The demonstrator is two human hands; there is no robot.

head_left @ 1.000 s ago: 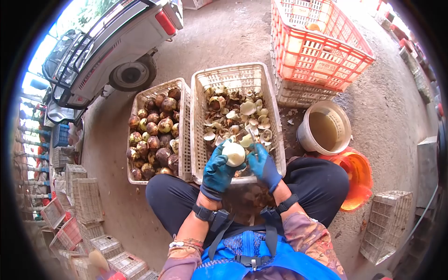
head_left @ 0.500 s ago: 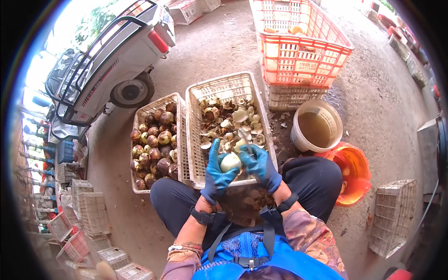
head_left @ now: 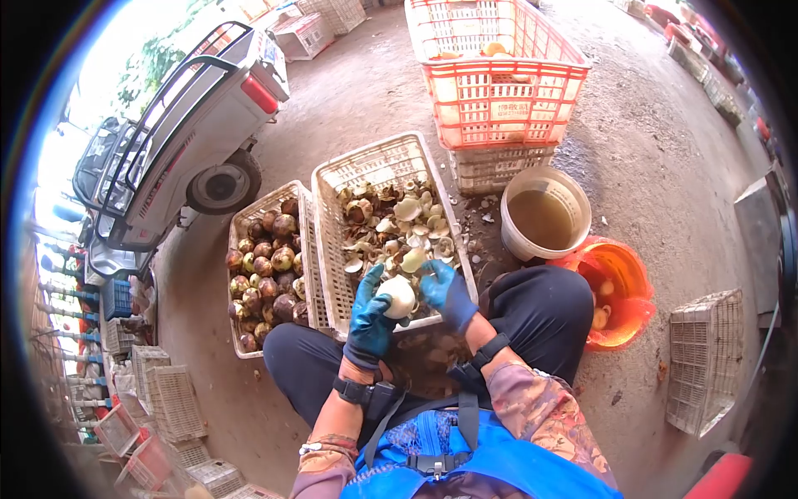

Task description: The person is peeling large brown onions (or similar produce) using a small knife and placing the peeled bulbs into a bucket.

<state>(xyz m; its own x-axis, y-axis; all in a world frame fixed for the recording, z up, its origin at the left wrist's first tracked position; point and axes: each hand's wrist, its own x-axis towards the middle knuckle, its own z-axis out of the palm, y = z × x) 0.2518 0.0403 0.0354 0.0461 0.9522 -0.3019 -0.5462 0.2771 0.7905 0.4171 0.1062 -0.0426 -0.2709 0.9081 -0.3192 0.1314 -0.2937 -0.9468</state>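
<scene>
My left hand (head_left: pixel 371 320), in a blue glove, is closed around a round, pale, peeled bulb-like vegetable (head_left: pixel 398 297). Just to its right my right hand (head_left: pixel 449 293), gloved the same, has its fingers curled. A thin knife blade showed in that hand half a second ago; it is hard to make out now. A pale slice of peel (head_left: pixel 413 259) is by the right fingertips. Both hands are over the near end of a white plastic crate (head_left: pixel 322 241) holding peelings. Left of it, a second crate (head_left: pixel 308 249) holds brown-purple unpeeled bulbs (head_left: pixel 264 266).
A white bucket (head_left: pixel 509 229) of murky water and an orange bucket (head_left: pixel 636 274) with pale pieces inside stand at the right. Beyond them a red-and-white crate (head_left: pixel 507 108) is stacked on another. A three-wheeled cargo vehicle (head_left: pixel 179 158) is parked at the upper left.
The right hand has moved a little away from the vegetable, which shows more of its pale surface. A slice of peel now appears by the right fingers. The camera view has shifted slightly.
</scene>
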